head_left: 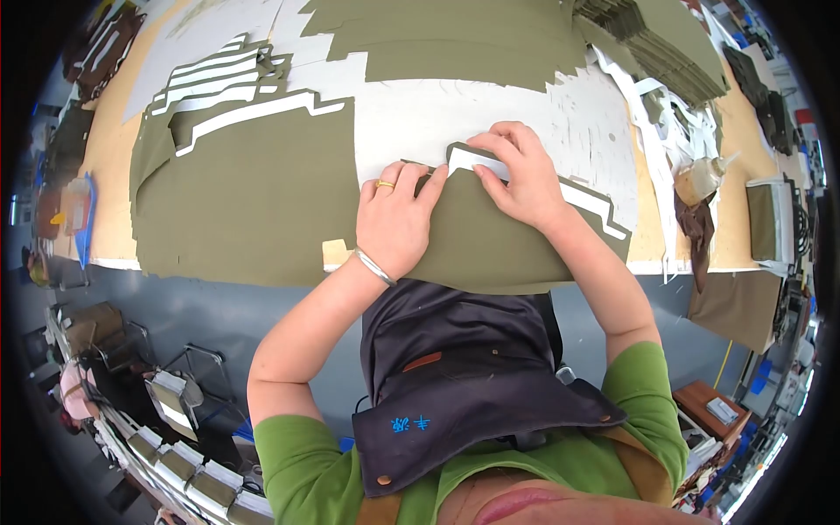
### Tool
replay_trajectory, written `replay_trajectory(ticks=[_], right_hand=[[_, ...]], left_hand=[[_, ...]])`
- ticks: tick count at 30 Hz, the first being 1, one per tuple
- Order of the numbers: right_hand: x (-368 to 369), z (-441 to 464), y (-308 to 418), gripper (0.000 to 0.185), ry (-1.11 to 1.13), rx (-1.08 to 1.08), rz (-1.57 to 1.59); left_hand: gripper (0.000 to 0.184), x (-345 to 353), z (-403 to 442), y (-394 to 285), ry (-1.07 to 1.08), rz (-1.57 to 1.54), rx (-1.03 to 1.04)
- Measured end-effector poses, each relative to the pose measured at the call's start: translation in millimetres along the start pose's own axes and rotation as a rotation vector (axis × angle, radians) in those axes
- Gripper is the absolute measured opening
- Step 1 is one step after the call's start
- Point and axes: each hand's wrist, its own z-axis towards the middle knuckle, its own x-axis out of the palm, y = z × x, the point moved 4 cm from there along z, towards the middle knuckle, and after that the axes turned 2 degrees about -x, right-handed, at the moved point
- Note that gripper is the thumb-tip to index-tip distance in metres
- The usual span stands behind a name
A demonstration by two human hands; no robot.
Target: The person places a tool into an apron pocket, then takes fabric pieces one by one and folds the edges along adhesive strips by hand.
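Note:
My left hand, with a ring and a bracelet, rests on an olive fabric piece at the table's front edge. Its fingers are bent over the fabric's upper edge, and the thumb tip meets the left end of a white strip. My right hand has thumb and fingers closed on that strip along the upper edge of the fabric. The strip runs on under my wrist to a stepped end at the right. What lies under my fingertips is partly hidden. A small pale block sits beside my left wrist.
More olive pieces with stepped white strips lie overlapped at left. A large olive sheet lies at the back, and a stack of olive pieces at back right. White strips and a bottle lie along the right edge.

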Motion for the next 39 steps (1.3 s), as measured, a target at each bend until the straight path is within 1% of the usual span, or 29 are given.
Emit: replay_trajectory(ticks=[3,7,10,13,16,19,22,25,28,31,34,37,39], right_hand=[[7.4,-4.0,-5.0,0.024,0.113,-0.065,-0.008],[8.2,-1.6,-1.9,0.02,0.084,-0.089,-0.052],[7.6,-2.9,-3.2,0.019,0.07,-0.083,-0.038],[9.3,-5.8,-3.6,0.017,0.055,-0.077,-0.029],[10.3,-4.5,-3.0,0.017,0.056,-0.083,-0.049],[10.0,-5.1,-4.0,0.016,0.048,-0.082,-0.055],[10.7,-6.6,-3.3,0.015,0.034,-0.082,-0.049],[10.9,-5.2,-2.8,0.014,0.042,-0.075,-0.056],[10.8,-5.5,-4.2,0.014,0.046,-0.071,-0.065],[11.1,-7.2,-3.3,0.012,0.033,-0.078,-0.067],[11.8,-5.6,-4.2,0.011,0.034,-0.083,-0.065],[12.0,-6.6,-5.2,0.011,0.025,-0.076,-0.054],[11.0,-6.7,-4.1,0.011,0.019,-0.078,-0.045]], left_hand=[[0.042,-0.3,2.1,-2.7,0.01,0.099,0.079],[0.042,-3.5,6.7,-4.1,0.055,0.193,0.159],[0.045,-5.1,12.4,5.8,0.08,0.052,0.009],[0.046,-2.9,12.2,-1.4,0.021,0.178,0.104],[0.047,-1.6,13.1,-11.0,0.049,0.358,0.141],[0.049,-3.9,16.7,-6.4,0.078,0.256,0.099],[0.049,2.2,12.8,-12.9,0.039,0.352,0.166],[0.049,-1.5,21.0,-9.6,0.056,0.269,0.159],[0.048,0.0,25.6,-0.2,0.128,0.059,-0.003],[0.054,7.7,21.8,-9.8,0.039,0.255,0.121],[0.057,9.7,26.5,-6.5,0.085,0.197,0.068],[0.061,8.7,27.2,0.8,0.123,0.016,-0.033],[0.063,9.9,25.6,-2.9,0.123,0.075,-0.007]])
